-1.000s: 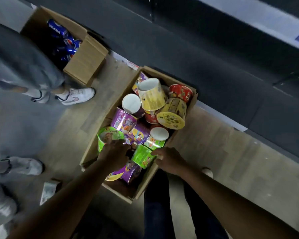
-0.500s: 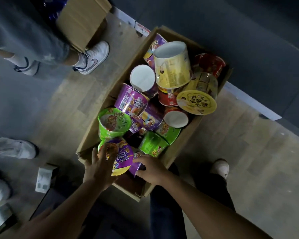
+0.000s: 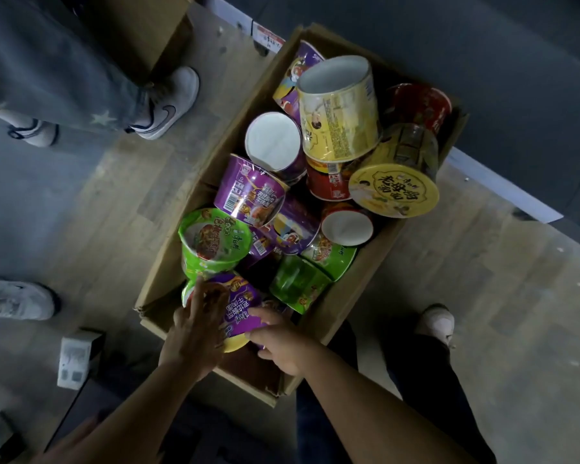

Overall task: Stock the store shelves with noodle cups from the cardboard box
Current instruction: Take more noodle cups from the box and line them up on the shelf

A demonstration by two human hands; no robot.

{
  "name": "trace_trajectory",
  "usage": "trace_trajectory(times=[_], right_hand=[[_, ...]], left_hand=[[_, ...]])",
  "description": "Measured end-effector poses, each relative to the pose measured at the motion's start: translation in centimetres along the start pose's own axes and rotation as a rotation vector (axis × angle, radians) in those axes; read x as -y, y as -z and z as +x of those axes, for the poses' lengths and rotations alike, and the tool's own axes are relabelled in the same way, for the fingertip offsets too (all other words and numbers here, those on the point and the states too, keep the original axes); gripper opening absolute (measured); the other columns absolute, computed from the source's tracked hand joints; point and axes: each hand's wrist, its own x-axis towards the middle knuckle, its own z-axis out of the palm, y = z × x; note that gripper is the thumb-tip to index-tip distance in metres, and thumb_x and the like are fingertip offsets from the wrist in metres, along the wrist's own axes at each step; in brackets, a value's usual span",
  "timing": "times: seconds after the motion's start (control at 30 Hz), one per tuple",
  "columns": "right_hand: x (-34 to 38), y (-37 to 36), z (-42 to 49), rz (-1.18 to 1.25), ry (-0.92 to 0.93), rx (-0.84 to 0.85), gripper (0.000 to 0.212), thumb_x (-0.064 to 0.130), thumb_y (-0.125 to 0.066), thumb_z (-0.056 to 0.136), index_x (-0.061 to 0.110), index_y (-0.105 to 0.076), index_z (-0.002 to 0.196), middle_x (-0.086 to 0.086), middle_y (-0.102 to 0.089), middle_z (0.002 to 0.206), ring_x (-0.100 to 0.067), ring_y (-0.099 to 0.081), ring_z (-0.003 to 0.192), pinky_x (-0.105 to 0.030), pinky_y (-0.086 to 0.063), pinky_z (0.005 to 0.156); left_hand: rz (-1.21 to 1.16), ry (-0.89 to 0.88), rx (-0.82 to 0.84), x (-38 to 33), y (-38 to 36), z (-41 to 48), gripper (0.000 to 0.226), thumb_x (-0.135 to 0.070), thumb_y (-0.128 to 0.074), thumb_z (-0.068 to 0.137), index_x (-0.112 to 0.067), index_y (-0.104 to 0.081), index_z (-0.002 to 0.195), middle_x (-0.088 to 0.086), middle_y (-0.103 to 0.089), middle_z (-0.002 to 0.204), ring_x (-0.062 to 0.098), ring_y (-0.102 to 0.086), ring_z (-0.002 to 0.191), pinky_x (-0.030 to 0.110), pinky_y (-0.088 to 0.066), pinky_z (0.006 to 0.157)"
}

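An open cardboard box [image 3: 168, 262] on the floor holds several noodle cups in purple, green, yellow and red. At its near end a purple noodle cup [image 3: 238, 306] lies with its lid facing up. My left hand [image 3: 195, 326] lies over the cup's left side, fingers spread on the lid. My right hand [image 3: 278, 339] grips its right edge with curled fingers. A green cup [image 3: 211, 242] sits just beyond it, and another green cup [image 3: 298, 286] lies on its side to the right. Two big yellow cups [image 3: 342, 108] are piled at the far end.
Another person's legs and white shoe [image 3: 168, 102] stand at upper left beside a second cardboard box [image 3: 141, 31]. One more shoe [image 3: 14, 296] is at the left edge. A small white packet [image 3: 74, 360] lies on the floor. My own shoe [image 3: 436, 323] is right of the box.
The view has come closer to the box. Both hands moved back to its near end and closed in on the purple cup, my right hand now gripping its edge.
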Motion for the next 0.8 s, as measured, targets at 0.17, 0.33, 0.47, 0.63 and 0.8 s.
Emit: trace_trajectory(times=[0.17,0.33,0.47,0.63,0.8], right_hand=[[-0.8,1.0,-0.1,0.042,0.009,-0.066,0.048,-0.006,-0.049,0.091,0.014,-0.047,0.135,-0.006,-0.050,0.119,-0.018,-0.049,0.108,-0.032,-0.042,0.099],[-0.7,2.7,-1.3,-0.262,0.119,-0.178,0.054,-0.001,-0.052,0.086,0.015,-0.048,0.138,-0.005,-0.053,0.136,-0.013,-0.051,0.122,-0.021,-0.041,0.101],[0.3,3.5,-3.4,-0.359,0.231,-0.281,0.046,0.003,-0.057,0.088,0.009,-0.052,0.134,-0.010,-0.057,0.133,-0.015,-0.056,0.117,-0.020,-0.046,0.093],[2.7,5.0,-7.6,-0.530,0.406,-0.454,0.038,0.019,-0.063,0.090,0.017,-0.060,0.128,-0.007,-0.050,0.131,-0.016,-0.055,0.113,-0.004,-0.032,0.080],[4.9,5.7,-12.1,-0.658,0.650,-0.503,0.034,0.035,-0.064,0.085,0.031,-0.066,0.118,0.003,-0.034,0.146,-0.019,-0.037,0.132,-0.028,-0.036,0.108]], left_hand=[[-0.034,-0.056,-0.009,0.2,-0.6,0.3,0.089,-0.041,-0.062,0.078,-0.030,-0.013,0.151,0.002,-0.016,0.156,0.040,-0.043,0.118,0.045,-0.050,0.087],[-0.004,-0.254,-0.111,-1.9,0.9,0.3,0.048,-0.029,-0.056,0.074,-0.028,-0.048,0.121,0.006,-0.060,0.127,0.045,-0.062,0.087,0.045,-0.057,0.066],[-0.134,-0.318,-0.205,-4.0,2.8,0.4,0.039,-0.019,-0.047,0.089,-0.019,-0.054,0.127,0.001,-0.063,0.124,0.014,-0.068,0.092,0.025,-0.056,0.076],[-0.118,-0.428,-0.274,-6.6,5.9,1.4,0.035,-0.026,-0.043,0.082,-0.023,-0.063,0.110,0.005,-0.071,0.109,0.024,-0.069,0.094,0.030,-0.056,0.076],[-0.411,-0.275,-0.105,-11.6,10.6,-0.2,0.032,-0.014,-0.045,0.098,-0.003,-0.056,0.127,-0.012,-0.057,0.112,-0.006,-0.058,0.097,-0.006,-0.035,0.075]])
